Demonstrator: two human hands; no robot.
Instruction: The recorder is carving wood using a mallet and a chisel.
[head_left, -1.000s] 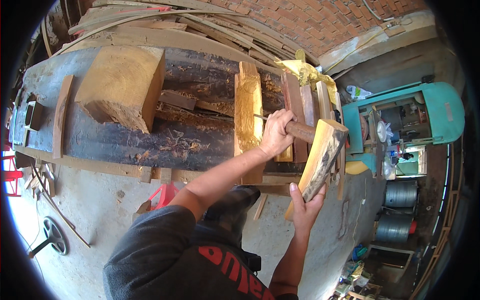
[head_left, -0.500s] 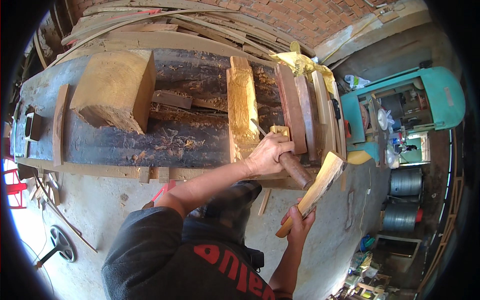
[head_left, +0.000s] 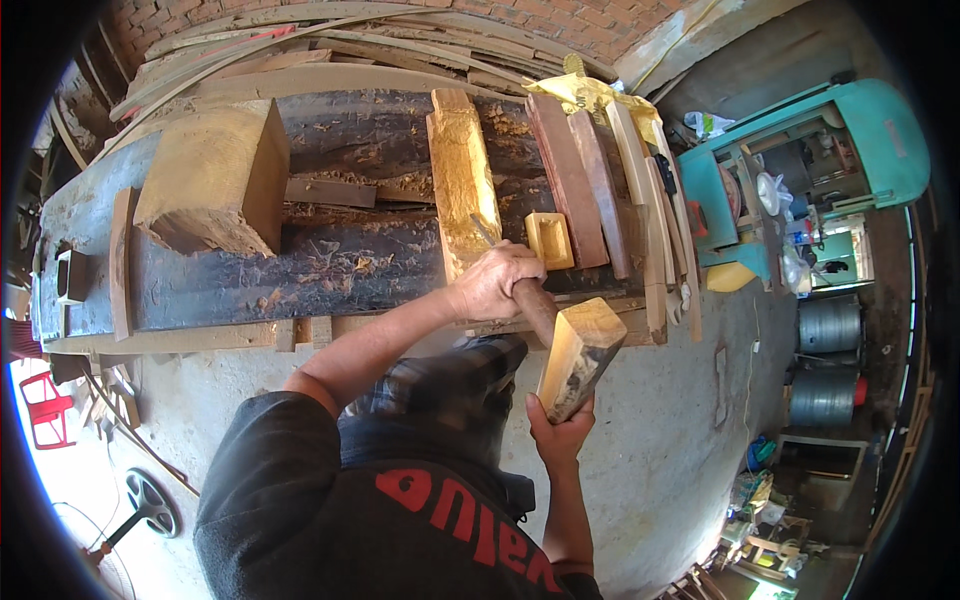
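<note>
My left hand [head_left: 493, 284] is closed round the brown wooden handle of a chisel [head_left: 537, 312]. The blade points away to the upper left, its tip over the near half of a long yellow wooden piece [head_left: 463, 160] with a roughly hollowed face. In my right hand [head_left: 562, 432] is a pale, blocky wooden mallet [head_left: 577, 362], gripped from below. Its head overlaps the butt of the chisel handle; whether they touch I cannot tell. Just right of my left hand, a small hollowed wooden block [head_left: 549, 241] lies on the dark workbench [head_left: 370, 290].
A big wooden block [head_left: 212, 180] stands on the bench's left part. Reddish planks [head_left: 568, 180] and paler strips [head_left: 630, 150] lie to the right, by a yellow bag [head_left: 590, 92]. Long boards [head_left: 400, 40] are stacked behind. A turquoise machine [head_left: 880, 150] stands at far right.
The mallet has swung up and left, its head now at the chisel handle's end. My left hand stays on the chisel. The whole view has shifted slightly.
</note>
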